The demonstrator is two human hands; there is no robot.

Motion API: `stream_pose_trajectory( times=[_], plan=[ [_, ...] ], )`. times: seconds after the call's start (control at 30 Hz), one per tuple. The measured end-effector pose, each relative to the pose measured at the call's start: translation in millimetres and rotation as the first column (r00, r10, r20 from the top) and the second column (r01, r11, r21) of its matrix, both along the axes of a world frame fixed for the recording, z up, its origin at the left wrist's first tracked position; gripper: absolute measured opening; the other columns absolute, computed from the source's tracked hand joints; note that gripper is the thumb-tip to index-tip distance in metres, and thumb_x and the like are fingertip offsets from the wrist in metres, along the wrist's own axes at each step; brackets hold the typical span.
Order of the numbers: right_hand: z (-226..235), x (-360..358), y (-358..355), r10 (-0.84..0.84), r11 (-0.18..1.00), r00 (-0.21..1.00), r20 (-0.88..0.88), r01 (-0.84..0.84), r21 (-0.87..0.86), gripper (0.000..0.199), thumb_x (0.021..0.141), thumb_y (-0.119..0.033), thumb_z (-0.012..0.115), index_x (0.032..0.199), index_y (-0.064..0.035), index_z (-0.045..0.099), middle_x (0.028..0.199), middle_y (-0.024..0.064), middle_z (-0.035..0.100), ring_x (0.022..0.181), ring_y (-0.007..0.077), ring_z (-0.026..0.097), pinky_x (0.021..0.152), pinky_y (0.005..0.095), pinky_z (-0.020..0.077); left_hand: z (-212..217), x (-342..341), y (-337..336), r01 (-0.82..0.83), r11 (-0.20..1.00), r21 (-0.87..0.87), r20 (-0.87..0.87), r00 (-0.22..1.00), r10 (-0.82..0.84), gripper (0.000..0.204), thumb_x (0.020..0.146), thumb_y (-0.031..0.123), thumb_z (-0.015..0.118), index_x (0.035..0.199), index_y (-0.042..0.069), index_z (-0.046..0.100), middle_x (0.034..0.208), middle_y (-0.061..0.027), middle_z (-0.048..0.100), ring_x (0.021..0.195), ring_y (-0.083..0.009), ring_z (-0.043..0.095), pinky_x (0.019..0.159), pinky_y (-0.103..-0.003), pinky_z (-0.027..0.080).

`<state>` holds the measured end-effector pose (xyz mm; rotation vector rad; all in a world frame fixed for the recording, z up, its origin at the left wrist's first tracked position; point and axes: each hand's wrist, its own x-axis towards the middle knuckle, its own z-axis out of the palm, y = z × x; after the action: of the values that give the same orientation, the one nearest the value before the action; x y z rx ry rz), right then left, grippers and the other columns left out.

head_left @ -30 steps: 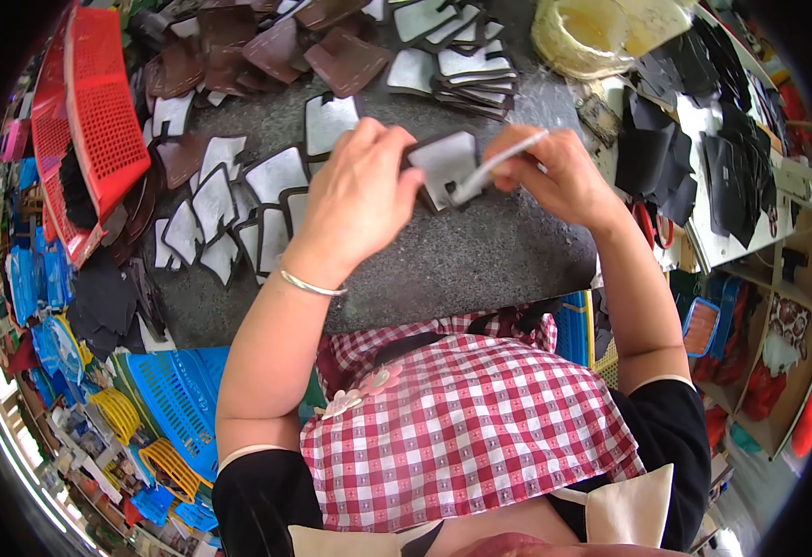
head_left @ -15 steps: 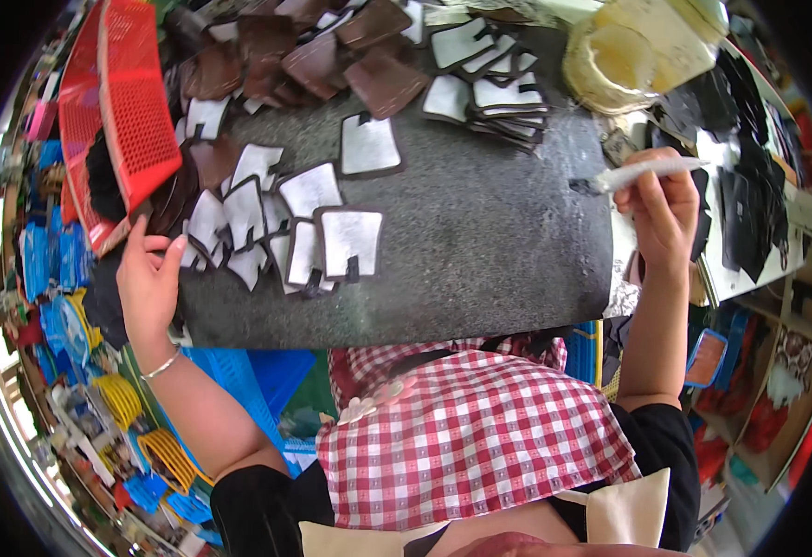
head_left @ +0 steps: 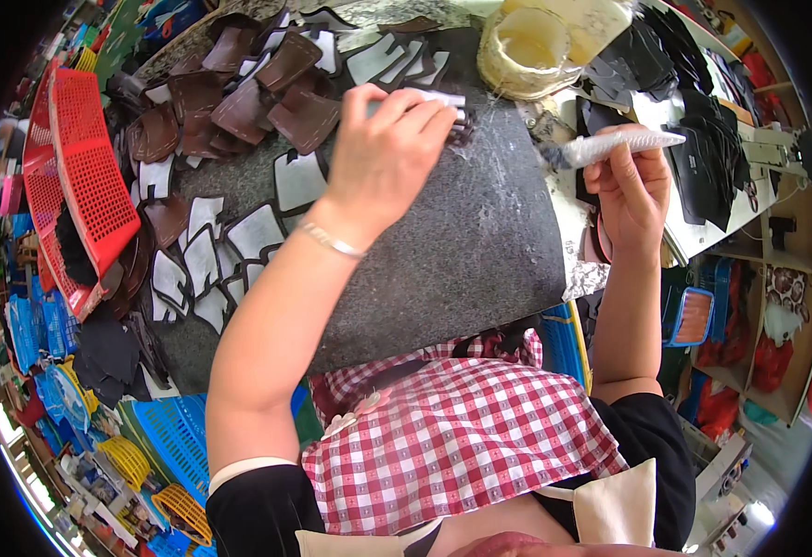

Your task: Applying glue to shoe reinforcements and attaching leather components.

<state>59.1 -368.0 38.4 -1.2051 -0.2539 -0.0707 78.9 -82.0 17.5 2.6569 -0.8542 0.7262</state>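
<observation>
My left hand (head_left: pixel 386 153) reaches across the dark grey work table (head_left: pixel 462 269) and closes its fingers on a white-backed cut piece (head_left: pixel 434 100) at the top of a small stack. My right hand (head_left: pixel 631 190) is held up at the table's right edge, gripping a brush with a white wrapped handle (head_left: pixel 619 144), its tip pointing left. White-backed cut pieces (head_left: pixel 239 241) lie spread in rows on the left of the table. Brown leather pieces (head_left: pixel 267 93) are heaped at the far left.
A red plastic basket (head_left: pixel 86 186) stands at the table's left edge. A yellowish tub (head_left: pixel 531 46) sits at the far right of the table. Black cut pieces (head_left: pixel 694 121) cover a bench on the right. Blue and yellow baskets (head_left: pixel 160 446) crowd the floor at the lower left.
My left hand swung from the table's left edge up and right to the small stack at the far side. My right hand lowered slightly, still holding the brush.
</observation>
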Motion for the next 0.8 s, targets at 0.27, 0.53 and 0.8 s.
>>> stream_pose_trajectory(
  times=[0.27,0.53,0.8],
  plan=[
    [4,84,9,-0.323,0.658,0.89,0.322,0.455,-0.6,0.02,0.098,-0.014,0.067,0.105,0.0048,0.066,0.092,0.0123,0.072,0.074,0.0142,0.069,0.067,0.0248,0.0541,16,-82,58,0.225,0.974,0.017,-0.353,0.913,-0.204,0.037,0.085,-0.001,0.06,0.109,0.022,0.076,0.127,0.0079,0.071,0.134,-0.024,0.055,0.113,-0.054,0.026],
    [-20,124,16,-0.183,0.262,0.748,0.638,0.662,-0.702,0.025,0.091,-0.027,0.075,0.103,-0.005,0.077,0.074,0.0067,0.072,0.065,0.0117,0.066,0.065,0.0286,0.0526,19,-72,45,-0.231,0.922,-0.312,-0.485,0.873,0.054,0.044,0.085,0.012,0.071,0.129,0.004,0.068,0.123,-0.0136,0.065,0.116,-0.0323,0.059,0.102,-0.037,0.042],
    [-33,141,-6,-0.209,0.866,0.976,0.06,0.213,-0.452,0.025,0.096,-0.021,0.071,0.1,0.0034,0.068,0.079,0.0062,0.07,0.066,0.0068,0.059,0.062,0.0197,0.046,20,-67,5,-0.081,0.988,-0.13,-0.426,0.905,0.018,0.042,0.073,0.012,0.082,0.111,0.005,0.068,0.108,-0.0101,0.06,0.104,-0.0321,0.055,0.092,-0.043,0.046]
  ],
)
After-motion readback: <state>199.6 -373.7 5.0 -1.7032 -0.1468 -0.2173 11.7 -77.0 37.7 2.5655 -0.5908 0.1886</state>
